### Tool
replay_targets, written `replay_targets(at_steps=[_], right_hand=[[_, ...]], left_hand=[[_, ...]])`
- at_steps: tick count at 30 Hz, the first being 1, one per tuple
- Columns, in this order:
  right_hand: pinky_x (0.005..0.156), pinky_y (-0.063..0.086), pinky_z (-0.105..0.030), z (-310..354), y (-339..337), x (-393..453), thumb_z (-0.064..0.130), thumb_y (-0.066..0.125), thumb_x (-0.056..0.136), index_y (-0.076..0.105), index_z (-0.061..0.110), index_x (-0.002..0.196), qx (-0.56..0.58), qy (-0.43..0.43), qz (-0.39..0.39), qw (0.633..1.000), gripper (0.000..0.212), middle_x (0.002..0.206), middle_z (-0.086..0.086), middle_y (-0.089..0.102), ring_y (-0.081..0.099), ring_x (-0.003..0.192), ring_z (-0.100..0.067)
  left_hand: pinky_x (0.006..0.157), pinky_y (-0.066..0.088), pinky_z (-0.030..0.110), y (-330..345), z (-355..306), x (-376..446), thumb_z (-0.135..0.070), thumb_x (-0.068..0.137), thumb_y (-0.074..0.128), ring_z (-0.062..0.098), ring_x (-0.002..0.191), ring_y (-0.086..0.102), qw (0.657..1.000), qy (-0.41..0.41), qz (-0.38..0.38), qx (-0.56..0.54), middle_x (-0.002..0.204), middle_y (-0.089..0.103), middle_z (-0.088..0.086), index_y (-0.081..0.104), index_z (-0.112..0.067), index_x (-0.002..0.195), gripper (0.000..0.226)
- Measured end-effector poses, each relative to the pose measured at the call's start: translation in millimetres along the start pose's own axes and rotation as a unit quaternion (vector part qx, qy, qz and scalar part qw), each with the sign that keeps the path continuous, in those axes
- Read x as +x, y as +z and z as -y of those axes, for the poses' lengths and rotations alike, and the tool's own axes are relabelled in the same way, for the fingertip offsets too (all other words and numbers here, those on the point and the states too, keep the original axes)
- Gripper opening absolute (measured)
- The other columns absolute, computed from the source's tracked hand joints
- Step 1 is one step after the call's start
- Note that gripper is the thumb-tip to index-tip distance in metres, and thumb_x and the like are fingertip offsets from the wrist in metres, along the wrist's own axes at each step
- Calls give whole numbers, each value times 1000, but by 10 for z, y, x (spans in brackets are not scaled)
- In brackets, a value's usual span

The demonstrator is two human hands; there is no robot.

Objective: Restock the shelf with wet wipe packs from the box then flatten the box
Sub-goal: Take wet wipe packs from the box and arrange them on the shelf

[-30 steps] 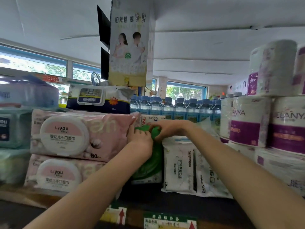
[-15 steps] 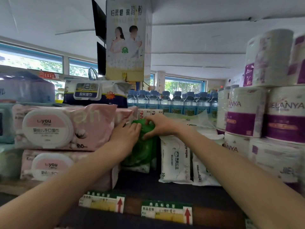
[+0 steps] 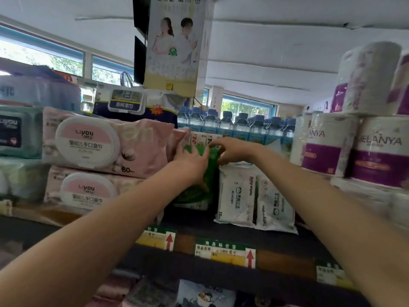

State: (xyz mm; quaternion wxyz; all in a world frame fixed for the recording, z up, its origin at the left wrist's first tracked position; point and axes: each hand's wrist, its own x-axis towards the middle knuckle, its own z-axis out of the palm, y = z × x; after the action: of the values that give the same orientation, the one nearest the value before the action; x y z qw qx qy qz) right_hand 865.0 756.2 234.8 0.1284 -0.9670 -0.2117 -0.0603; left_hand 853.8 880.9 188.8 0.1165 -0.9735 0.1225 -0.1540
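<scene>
While both hands stay on the glossy green plastic wet wipe pack (image 3: 205, 173) standing upright at 12 o'clock on the dark shelf (image 3: 221, 227), the left hand (image 3: 190, 160) has spread flat against its face and the right hand (image 3: 232, 150) pinches its top edge. Two soft pink lidded packs (image 3: 106, 147) are stacked at 9 o'clock, touching it; two white pouches (image 3: 236, 196) stand just beside it at 3 o'clock.

The two stacked pink soft wet wipe packs (image 3: 106, 147) read "Liyou" on their round lids, the upper one also "80". The white upright wipe packs (image 3: 238, 193) read "Baby wipes", and the purple-banded white paper rolls (image 3: 376, 151) read "MELANYA".
</scene>
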Motion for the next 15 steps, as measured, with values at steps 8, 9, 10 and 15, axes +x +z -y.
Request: replay_targets(at_steps=[8,9,10,15], right_hand=[[81,42,-24,103,106,127,5,66,78,55,9,112,0,6,-34,999,36,114,-5,53,47,98,-14],[83,42,-25,78,78,110,6,66,78,53,9,115,-2,3,-33,999,39,113,-4,52,47,98,-14],[83,43,-24,44,27,90,7,67,79,52,10,117,1,0,-34,999,42,111,-3,53,49,97,-14],[79,47,-23,-182,-301,28,3,66,80,54,4,117,44,17,-88,995,39,114,-15,63,62,97,-23]], left_hand=[[115,10,56,143,39,82,-55,77,61,45,140,7,995,16,-29,-95,150,11,31,-6,-23,147,102],[116,9,56,127,35,82,-56,75,62,45,141,4,995,21,-22,-100,151,7,30,-9,-24,147,106],[116,8,55,93,33,68,-58,73,63,44,142,0,994,24,-11,-105,152,3,29,-13,-24,146,111],[117,1,48,-69,100,-123,-59,76,60,38,144,0,1000,17,14,14,154,5,25,0,-5,148,108]])
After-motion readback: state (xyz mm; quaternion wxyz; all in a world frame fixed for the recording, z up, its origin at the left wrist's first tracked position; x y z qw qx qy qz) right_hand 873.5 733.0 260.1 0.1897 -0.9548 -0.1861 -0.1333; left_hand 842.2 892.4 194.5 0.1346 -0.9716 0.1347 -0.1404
